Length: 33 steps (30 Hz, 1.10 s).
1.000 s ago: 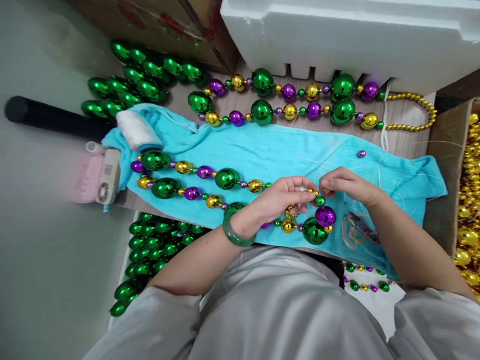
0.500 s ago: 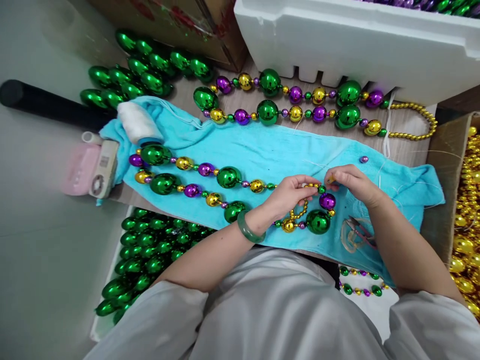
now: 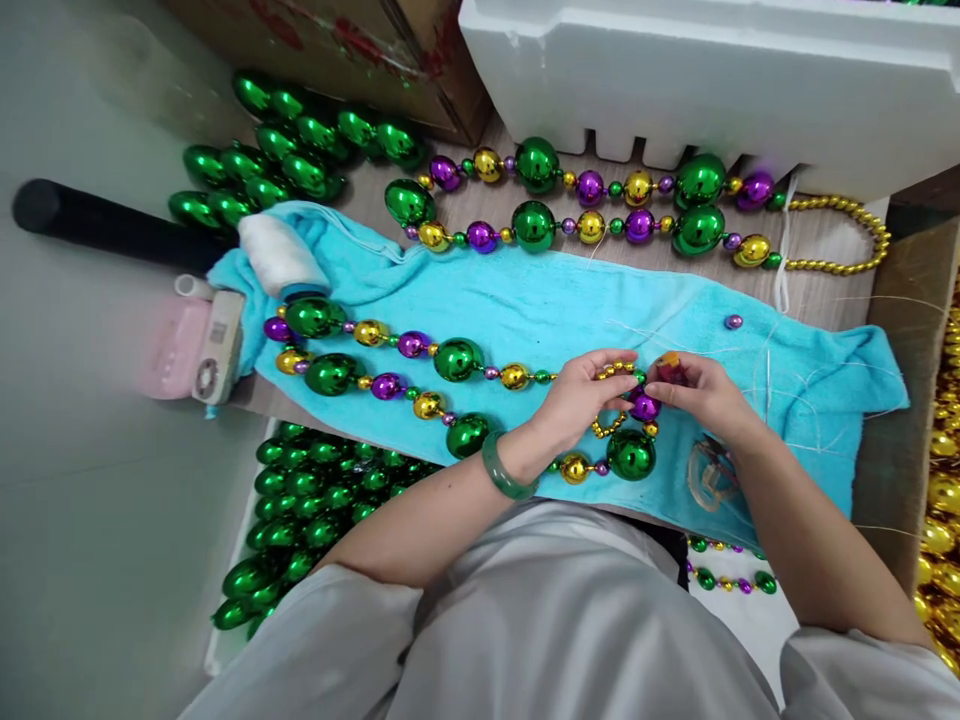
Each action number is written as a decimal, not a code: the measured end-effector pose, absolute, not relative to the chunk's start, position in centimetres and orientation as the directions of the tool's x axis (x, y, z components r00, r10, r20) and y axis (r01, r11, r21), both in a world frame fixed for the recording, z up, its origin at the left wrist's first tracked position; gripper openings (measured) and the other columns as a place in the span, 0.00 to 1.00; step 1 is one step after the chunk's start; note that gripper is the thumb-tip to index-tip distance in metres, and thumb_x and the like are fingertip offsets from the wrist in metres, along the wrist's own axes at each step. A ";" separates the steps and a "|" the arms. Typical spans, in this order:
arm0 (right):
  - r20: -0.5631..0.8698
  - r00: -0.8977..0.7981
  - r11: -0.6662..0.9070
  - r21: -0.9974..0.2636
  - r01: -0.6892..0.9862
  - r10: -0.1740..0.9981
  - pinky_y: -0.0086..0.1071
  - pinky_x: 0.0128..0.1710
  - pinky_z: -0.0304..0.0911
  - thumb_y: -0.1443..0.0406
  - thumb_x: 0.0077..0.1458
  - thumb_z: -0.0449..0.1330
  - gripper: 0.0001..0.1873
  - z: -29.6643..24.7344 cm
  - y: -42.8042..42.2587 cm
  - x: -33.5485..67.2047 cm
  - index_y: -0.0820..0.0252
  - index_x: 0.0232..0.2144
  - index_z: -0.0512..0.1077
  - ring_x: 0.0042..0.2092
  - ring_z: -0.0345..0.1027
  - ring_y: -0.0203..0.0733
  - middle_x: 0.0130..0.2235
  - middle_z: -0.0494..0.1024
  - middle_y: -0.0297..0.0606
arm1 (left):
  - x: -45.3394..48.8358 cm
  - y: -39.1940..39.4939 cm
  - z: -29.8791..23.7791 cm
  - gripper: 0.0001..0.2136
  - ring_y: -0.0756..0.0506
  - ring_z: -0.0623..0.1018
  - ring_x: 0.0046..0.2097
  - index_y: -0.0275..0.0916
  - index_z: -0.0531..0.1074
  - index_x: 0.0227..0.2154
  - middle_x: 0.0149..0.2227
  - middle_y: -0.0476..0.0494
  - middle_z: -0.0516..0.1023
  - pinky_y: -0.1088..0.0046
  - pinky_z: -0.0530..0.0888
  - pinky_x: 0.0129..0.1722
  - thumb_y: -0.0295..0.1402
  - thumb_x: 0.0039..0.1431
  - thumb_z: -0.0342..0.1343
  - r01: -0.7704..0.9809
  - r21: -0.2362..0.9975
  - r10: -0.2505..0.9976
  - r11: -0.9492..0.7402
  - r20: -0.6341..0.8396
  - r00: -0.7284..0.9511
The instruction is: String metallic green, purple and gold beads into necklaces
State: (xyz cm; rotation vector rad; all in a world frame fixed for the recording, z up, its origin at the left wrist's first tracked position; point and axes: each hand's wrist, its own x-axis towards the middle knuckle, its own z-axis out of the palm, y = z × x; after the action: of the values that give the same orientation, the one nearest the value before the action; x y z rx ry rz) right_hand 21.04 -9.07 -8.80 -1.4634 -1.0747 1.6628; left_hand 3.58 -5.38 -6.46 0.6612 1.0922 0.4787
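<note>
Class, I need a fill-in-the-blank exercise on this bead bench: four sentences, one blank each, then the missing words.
1. The bead strand in both hands lies on a ____ towel.
2. The left hand wears a green ____ on its wrist.
3. The finished strand past the towel ends in small ____ beads at the right.
4. The lone loose bead above the right hand is ____.

Missing words: blue; bangle; gold; purple
</note>
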 end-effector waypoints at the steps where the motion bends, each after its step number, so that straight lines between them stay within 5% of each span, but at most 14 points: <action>1: -0.435 -0.157 -0.438 -0.899 0.017 0.887 0.29 0.27 0.53 0.52 0.42 0.69 0.21 -8.8 -9.2 21.1 0.62 0.28 0.70 0.27 0.56 0.33 0.24 0.65 0.30 | 3.6 -5.4 -6.4 0.14 0.55 0.74 0.29 0.33 0.74 0.42 0.35 0.47 0.75 0.78 0.75 0.28 0.24 0.50 0.62 -0.031 0.703 0.655 0.711 -0.646 0.391; 8: -0.286 -0.159 -0.294 -0.955 -0.030 0.945 0.33 0.30 0.59 0.41 0.56 0.52 0.28 -8.6 -9.0 22.5 0.60 0.28 0.72 0.29 0.62 0.38 0.27 0.70 0.37 | 3.5 -6.2 -5.9 0.15 0.53 0.73 0.31 0.36 0.71 0.42 0.33 0.49 0.72 0.78 0.76 0.24 0.30 0.49 0.63 -0.059 0.732 0.665 0.678 -0.578 0.474; 13: -0.231 -0.275 -0.203 -0.971 0.125 0.933 0.32 0.30 0.57 0.42 0.56 0.53 0.29 -8.2 -7.6 23.6 0.61 0.25 0.72 0.28 0.61 0.37 0.24 0.69 0.36 | 3.2 -6.7 -5.4 0.20 0.52 0.74 0.32 0.40 0.67 0.46 0.32 0.51 0.70 0.80 0.76 0.23 0.29 0.50 0.63 -0.045 0.741 0.634 0.670 -0.540 0.554; 19: -0.238 -0.350 -0.220 -0.971 0.093 0.906 0.31 0.27 0.55 0.47 0.57 0.54 0.26 -8.2 -6.9 23.3 0.62 0.20 0.69 0.25 0.58 0.35 0.22 0.68 0.35 | 2.9 -6.7 -5.4 0.14 0.53 0.74 0.29 0.37 0.66 0.35 0.31 0.52 0.69 0.79 0.77 0.22 0.30 0.47 0.65 -0.047 0.741 0.627 0.670 -0.531 0.570; 33: -0.228 -0.384 -0.194 -0.973 0.126 0.895 0.31 0.27 0.53 0.55 0.57 0.52 0.21 -8.8 -6.5 22.5 0.61 0.17 0.64 0.25 0.56 0.34 0.20 0.64 0.32 | 3.0 -6.7 -5.2 0.13 0.50 0.76 0.31 0.37 0.67 0.34 0.29 0.51 0.71 0.79 0.75 0.20 0.29 0.47 0.64 -0.063 0.687 0.608 0.724 -0.592 0.530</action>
State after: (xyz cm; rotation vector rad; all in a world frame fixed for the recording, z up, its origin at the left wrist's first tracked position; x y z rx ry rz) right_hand 22.45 -6.48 -8.80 -1.2164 -1.4646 1.6389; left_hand 3.04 -6.70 -5.23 0.6604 0.9363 0.4371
